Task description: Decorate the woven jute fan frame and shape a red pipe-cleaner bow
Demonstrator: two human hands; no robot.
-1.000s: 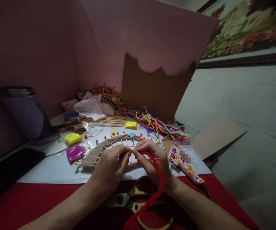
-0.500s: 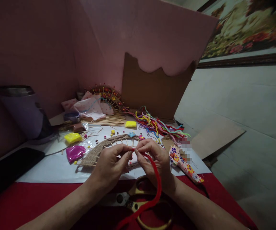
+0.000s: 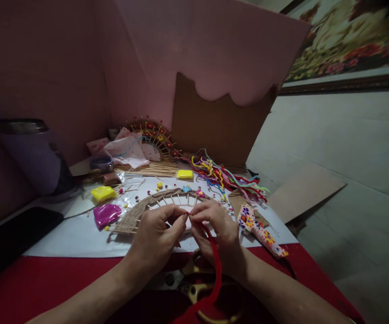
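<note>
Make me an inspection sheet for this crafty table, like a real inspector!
Surface: white sheet over red cloth.
Job's things: red fuzzy strip at the fingertips; twine-wrapped piece behind the hands.
Clutter: gold-handled scissors at the bottom, purple tumbler at left, magenta packet, pile of colourful stems farther back.
Left hand: pinching the strip.
Right hand: pinching it too, close beside.
Cables: thin dark line near the black slab; cannot tell whether it is a cable.
Surroundings: brown cardboard before a pink backdrop; framed picture at upper right.

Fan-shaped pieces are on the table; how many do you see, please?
2: front fan, partly behind the left hand; back fan, beyond the loose sticks. Others may be hidden.
</note>
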